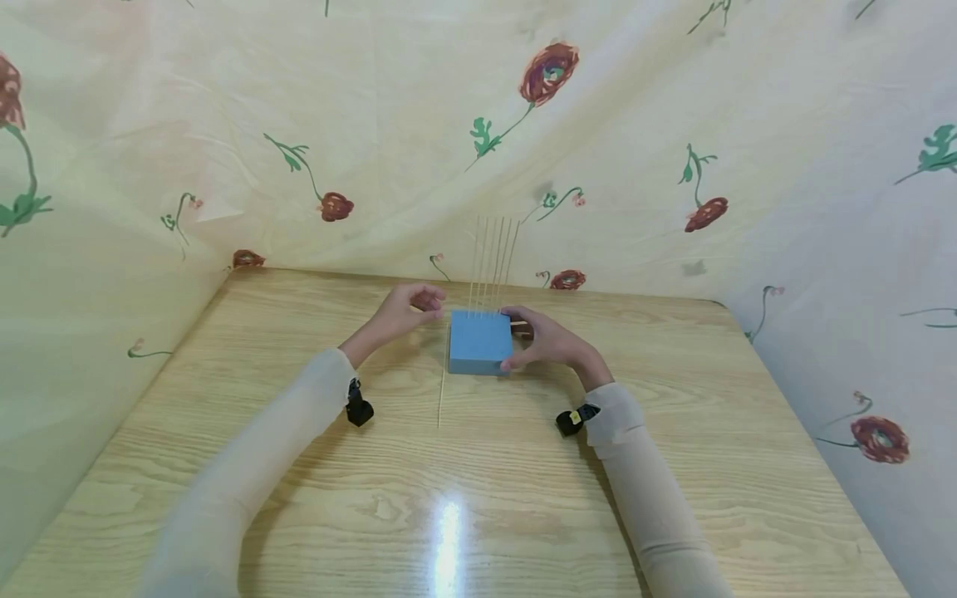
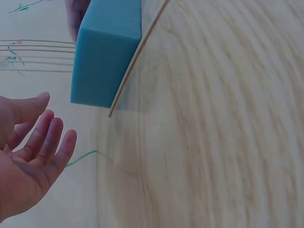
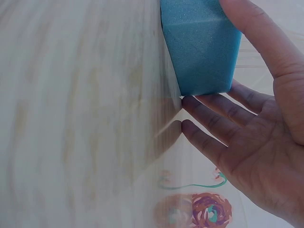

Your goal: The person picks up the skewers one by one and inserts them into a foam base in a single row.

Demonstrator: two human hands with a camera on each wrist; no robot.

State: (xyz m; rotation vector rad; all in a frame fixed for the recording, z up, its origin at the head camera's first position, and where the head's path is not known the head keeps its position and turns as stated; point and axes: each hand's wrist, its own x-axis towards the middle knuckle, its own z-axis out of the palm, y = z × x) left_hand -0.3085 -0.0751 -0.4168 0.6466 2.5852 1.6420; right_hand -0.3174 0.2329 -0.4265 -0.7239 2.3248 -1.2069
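A blue foam block rests on the wooden table, with several thin wooden sticks standing up in a row along its far edge. My right hand holds the block by its right side, thumb at the near corner and fingers at the far one. Left of the block, my left hand hovers with nothing in it, fingers loosely bent, as the left wrist view also shows. One more thin stick lies on the table along the block's left side, its near end reaching past the block.
The wooden table meets a flowered cloth hanging close behind the block and down both sides. A small black camera is strapped to my left wrist, another camera to my right.
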